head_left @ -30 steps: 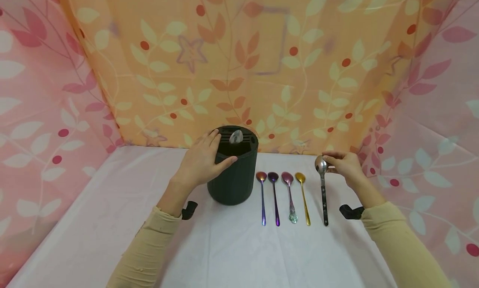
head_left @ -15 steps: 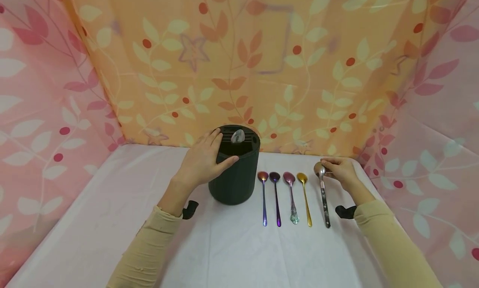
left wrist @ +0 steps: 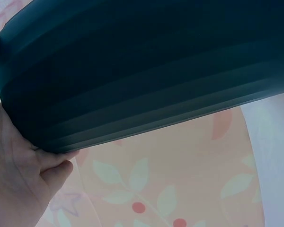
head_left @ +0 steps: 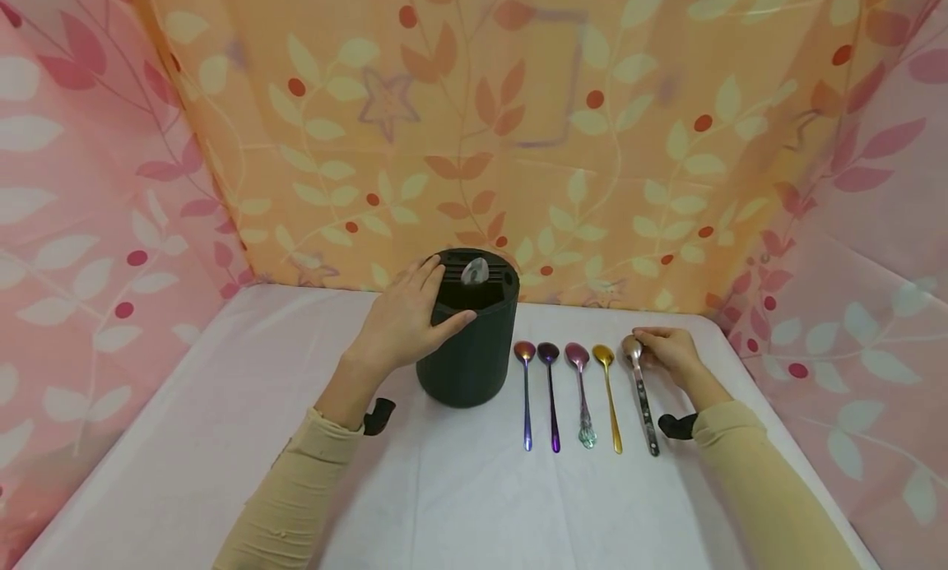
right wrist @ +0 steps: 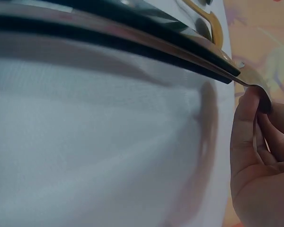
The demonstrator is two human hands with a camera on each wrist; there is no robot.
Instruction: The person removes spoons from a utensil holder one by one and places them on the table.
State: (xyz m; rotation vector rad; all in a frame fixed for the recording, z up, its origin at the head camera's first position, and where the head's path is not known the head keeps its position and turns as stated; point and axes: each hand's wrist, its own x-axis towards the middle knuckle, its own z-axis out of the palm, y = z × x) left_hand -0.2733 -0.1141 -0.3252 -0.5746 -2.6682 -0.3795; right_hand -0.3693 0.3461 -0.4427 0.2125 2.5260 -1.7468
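My left hand (head_left: 403, 315) holds the rim of a dark green ribbed utensil holder (head_left: 470, 360), its fingers along the left side and its thumb across the front. In the left wrist view, fingertips (left wrist: 57, 172) bend against the holder's edge. A metal spoon bowl (head_left: 476, 272) sticks up from the holder's top. My right hand (head_left: 670, 354) pinches the bowl of a silver spoon with a dark speckled handle (head_left: 644, 405). The right wrist view shows this spoon's handle (right wrist: 146, 47) over the cloth, the bowl end between thumb and fingers. Whether the spoon fully touches the cloth, I cannot tell.
Between the holder and the right hand, several spoons lie side by side, bowls to the back: a rainbow one (head_left: 527, 397), a purple one (head_left: 552, 401), a pink-bowled one (head_left: 581, 393) and a gold one (head_left: 611, 401). A white cloth (head_left: 474, 504) covers the table. Patterned curtains (head_left: 474, 142) surround it.
My right hand has come down and slightly nearer with the silver spoon, which now lies lower, more in line with the other spoons. The left hand stays on the holder.
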